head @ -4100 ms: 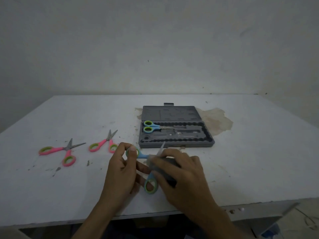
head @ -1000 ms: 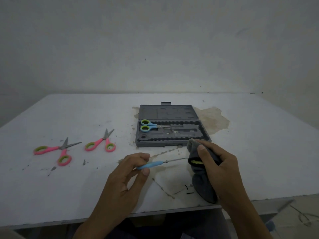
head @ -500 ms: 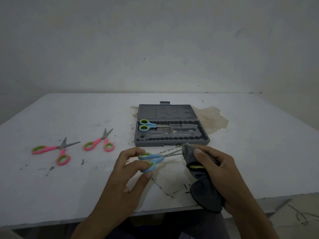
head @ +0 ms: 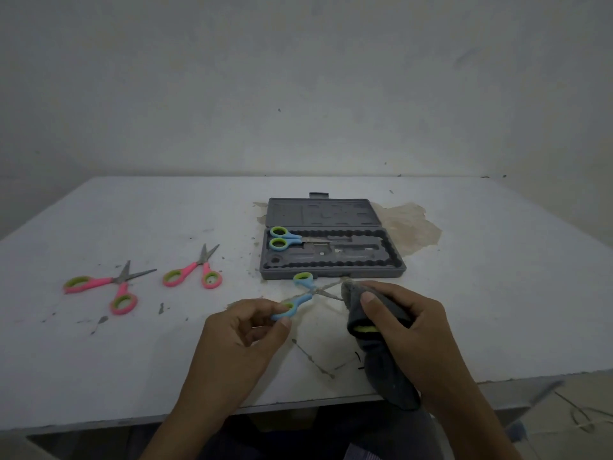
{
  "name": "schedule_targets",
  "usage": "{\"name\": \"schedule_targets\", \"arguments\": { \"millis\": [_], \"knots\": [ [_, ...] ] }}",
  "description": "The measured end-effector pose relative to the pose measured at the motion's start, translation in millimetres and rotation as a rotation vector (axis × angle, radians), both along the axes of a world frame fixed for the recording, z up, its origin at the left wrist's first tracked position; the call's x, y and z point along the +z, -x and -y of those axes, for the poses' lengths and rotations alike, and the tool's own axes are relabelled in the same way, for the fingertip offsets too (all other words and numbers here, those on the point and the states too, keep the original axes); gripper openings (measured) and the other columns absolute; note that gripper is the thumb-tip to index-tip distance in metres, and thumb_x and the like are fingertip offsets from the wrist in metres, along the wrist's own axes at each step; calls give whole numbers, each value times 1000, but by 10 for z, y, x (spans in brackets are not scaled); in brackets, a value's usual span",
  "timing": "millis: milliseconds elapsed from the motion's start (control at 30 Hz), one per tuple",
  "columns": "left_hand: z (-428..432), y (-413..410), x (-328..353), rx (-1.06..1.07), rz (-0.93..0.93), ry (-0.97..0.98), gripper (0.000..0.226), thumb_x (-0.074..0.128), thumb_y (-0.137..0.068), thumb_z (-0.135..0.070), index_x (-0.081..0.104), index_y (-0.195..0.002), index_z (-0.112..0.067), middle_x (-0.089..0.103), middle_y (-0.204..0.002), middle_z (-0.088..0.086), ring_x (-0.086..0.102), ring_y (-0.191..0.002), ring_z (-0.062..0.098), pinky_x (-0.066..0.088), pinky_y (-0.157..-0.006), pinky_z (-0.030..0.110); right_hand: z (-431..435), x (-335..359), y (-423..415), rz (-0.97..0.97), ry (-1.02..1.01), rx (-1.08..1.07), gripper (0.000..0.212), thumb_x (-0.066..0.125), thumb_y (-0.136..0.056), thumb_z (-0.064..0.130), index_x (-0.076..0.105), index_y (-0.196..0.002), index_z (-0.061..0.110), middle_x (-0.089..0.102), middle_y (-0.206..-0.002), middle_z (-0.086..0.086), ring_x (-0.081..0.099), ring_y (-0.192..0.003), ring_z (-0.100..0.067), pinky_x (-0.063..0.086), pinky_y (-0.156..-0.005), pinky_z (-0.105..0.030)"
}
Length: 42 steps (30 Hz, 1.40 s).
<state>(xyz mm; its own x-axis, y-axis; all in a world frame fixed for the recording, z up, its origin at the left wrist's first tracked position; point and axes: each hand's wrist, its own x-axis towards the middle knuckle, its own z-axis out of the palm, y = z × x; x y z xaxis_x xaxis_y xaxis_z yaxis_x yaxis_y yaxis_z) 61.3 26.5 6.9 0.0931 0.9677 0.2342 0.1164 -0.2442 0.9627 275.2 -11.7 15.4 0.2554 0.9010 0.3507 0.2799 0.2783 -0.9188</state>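
Observation:
My left hand [head: 247, 330] pinches the lower handle of a pair of blue scissors [head: 303, 295] with green-lined loops. Its blades are spread apart and point right. My right hand [head: 403, 322] grips a dark grey cloth [head: 381, 346] with a yellow-green mark, and the cloth's upper end touches the blade tips. Behind them lies an open grey plastic case [head: 331, 252] holding a second pair of blue scissors [head: 285, 240] at its left end.
Two pairs of pink scissors lie on the white table [head: 497, 277] at the left: one [head: 106, 287] far left, one [head: 195, 270] nearer the case, both spread. A brown stain [head: 411, 227] marks the table right of the case. The table's front edge runs just below my hands.
The scissors in my left hand have gone from shut to spread wide, and the upper handle has swung up toward the case. My right hand still holds the cloth at the blades.

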Motion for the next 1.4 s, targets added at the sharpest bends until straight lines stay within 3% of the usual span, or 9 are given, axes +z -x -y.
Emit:
{"name": "schedule_targets", "arguments": {
  "millis": [200,367,567,633,833,933,1100,1267,1400],
  "knots": [
    [-27,70,-70,-19,-281,-128,24,80,-73,-2,77,-83,-23,71,-89,-6,68,-78,8,54,-71,12,-20,-40,-63,44,7,-64,15,65,-89,16,75,-99,21,74,-86,11,70,-80,-6,56,-66,-21],
    [-40,130,-140,-48,-503,-301,19,87,-68,-13,77,-81,-23,67,-83,-9,60,-87,4,43,-68,3,-34,-62,-118,69,1,-117,15,66,-89,15,74,-97,24,73,-84,16,69,-78,-3,55,-65,-17],
    [-58,146,-181,-82,-636,-274,15,79,-70,-46,68,-80,-41,63,-82,-25,55,-88,-5,44,-70,15,-52,-123,-99,167,1,-88,15,66,-89,19,73,-97,29,72,-84,20,68,-80,-1,56,-68,-19],
    [-74,131,-124,-73,-653,-243,16,72,-76,-52,69,-84,-39,63,-83,-25,54,-86,-5,46,-71,20,-61,-141,-94,183,-8,-78,16,66,-88,19,73,-98,30,72,-86,20,68,-81,-1,56,-69,-18],
    [-449,-30,40,-20,-799,-294,15,53,-95,-38,67,-101,-34,64,-93,-18,57,-84,4,50,-82,38,-82,-187,-83,235,-50,-103,17,66,-89,20,72,-101,31,72,-88,21,67,-84,1,53,-70,-13],
    [-625,-140,39,-21,-960,-334,22,45,-99,-37,60,-115,-42,64,-103,-10,57,-96,15,41,-82,36,-76,-202,-87,250,-63,-128,16,65,-89,22,72,-102,30,72,-88,20,67,-84,1,53,-71,-14],
    [-773,-130,118,-273,-1303,-308,38,34,-103,-37,36,-137,-55,37,-99,-2,33,-90,16,29,-75,33,-68,-238,-105,210,-60,-164,16,65,-90,25,73,-103,24,73,-90,16,68,-85,-4,57,-73,-25],
    [-858,-12,178,-341,-1265,-361,24,51,-96,-42,54,-119,-45,41,-103,-3,37,-95,14,34,-73,29,-40,-258,-93,202,-71,-161,23,63,-88,34,73,-106,24,73,-92,14,68,-86,-4,58,-73,-26],
    [-910,215,170,-436,-1177,-299,19,61,-90,-43,57,-109,-45,41,-117,-12,37,-105,9,36,-86,30,-33,-265,-90,187,-68,-159,19,65,-88,30,73,-105,24,73,-92,13,69,-87,-5,58,-74,-29]
  ]
}}
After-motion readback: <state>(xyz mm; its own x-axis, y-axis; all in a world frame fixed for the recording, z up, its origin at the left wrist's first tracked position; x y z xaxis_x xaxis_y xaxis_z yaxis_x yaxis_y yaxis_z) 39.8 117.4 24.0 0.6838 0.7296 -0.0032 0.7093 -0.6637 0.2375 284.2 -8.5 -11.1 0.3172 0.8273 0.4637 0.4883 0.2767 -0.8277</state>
